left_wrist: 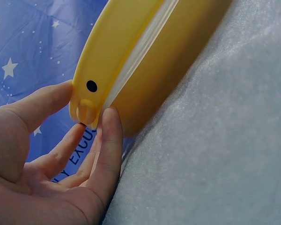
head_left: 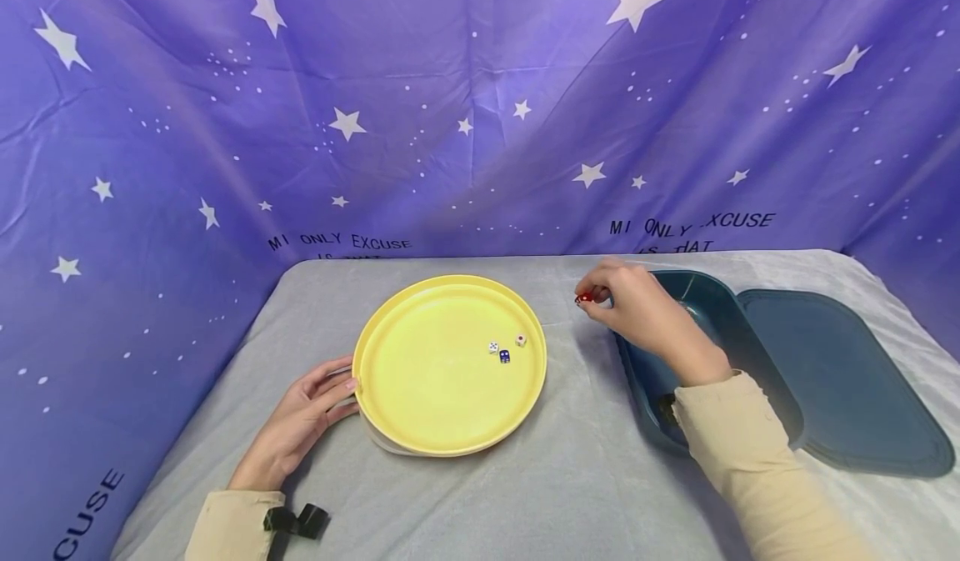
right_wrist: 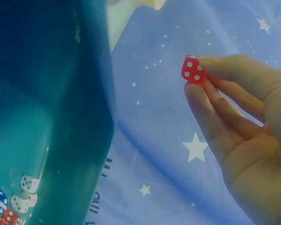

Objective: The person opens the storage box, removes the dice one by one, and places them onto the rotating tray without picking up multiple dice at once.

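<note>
My right hand (head_left: 645,315) pinches a red die (right_wrist: 193,70) with white dots between thumb and fingertips, in the air by the left edge of a dark teal bin (head_left: 720,311). My left hand (head_left: 311,415) holds the left edge of a round yellow tray (head_left: 420,378), with the thumb at the rim and the other fingers lower along its side. On the tray's right half lie two white dice (head_left: 492,348) and a blue die (head_left: 505,357), close together. The left wrist view shows a black eye spot and a small beak-like knob on the tray's edge.
Inside the bin, the right wrist view shows several white, blue and red dice (right_wrist: 29,183). A flat teal lid (head_left: 840,378) lies right of the bin. Grey cloth (head_left: 570,478) covers the table, and a purple star-patterned curtain (head_left: 450,69) stands behind and at the sides.
</note>
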`<state>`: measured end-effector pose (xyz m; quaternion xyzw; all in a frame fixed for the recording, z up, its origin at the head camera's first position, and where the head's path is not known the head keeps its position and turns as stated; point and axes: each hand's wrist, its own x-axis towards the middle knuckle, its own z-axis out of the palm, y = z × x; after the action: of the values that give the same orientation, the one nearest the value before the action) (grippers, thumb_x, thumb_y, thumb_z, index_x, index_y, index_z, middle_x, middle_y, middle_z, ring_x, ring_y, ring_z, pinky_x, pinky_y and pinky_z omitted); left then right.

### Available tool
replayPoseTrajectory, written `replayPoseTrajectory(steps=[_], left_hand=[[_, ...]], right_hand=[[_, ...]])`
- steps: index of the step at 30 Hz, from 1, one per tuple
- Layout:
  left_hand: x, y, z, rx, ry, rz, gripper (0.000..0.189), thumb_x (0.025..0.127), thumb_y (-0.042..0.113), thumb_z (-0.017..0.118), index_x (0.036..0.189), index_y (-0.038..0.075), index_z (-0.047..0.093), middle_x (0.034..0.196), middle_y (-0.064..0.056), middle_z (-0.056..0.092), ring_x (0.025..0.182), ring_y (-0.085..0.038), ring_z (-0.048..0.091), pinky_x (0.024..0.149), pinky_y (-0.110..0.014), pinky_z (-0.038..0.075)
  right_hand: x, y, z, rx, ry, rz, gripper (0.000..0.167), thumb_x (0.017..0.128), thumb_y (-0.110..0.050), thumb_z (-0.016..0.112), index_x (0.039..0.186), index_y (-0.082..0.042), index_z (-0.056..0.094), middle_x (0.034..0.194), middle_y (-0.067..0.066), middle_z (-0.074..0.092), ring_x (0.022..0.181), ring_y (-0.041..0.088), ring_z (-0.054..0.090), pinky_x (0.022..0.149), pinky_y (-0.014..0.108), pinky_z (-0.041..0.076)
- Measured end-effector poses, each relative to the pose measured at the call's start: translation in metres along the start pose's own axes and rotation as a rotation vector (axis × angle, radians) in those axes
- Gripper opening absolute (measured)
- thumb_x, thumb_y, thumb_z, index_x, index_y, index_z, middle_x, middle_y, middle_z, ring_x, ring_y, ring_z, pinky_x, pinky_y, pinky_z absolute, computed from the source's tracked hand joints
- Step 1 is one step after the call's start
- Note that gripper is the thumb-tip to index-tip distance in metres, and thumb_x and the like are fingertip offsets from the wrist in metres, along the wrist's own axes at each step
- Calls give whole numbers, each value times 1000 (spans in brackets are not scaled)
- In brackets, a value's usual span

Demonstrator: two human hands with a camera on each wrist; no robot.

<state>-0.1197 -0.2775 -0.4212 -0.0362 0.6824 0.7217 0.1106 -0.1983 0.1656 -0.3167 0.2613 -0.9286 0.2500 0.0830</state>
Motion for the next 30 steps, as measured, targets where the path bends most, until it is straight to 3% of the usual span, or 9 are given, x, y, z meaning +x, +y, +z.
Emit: replayPoseTrajectory(steps=[30], left_hand=[[1,-1,-2,-14,-27,14,55,99,10,60,146,-6,35,122,0,64,109,-10,64,96,-34,58]], right_hand=[[11,-22,14,1,-90,-44,9,88,-2,72,96,-2,75,93,8,67,84,20,65,74,34,60]])
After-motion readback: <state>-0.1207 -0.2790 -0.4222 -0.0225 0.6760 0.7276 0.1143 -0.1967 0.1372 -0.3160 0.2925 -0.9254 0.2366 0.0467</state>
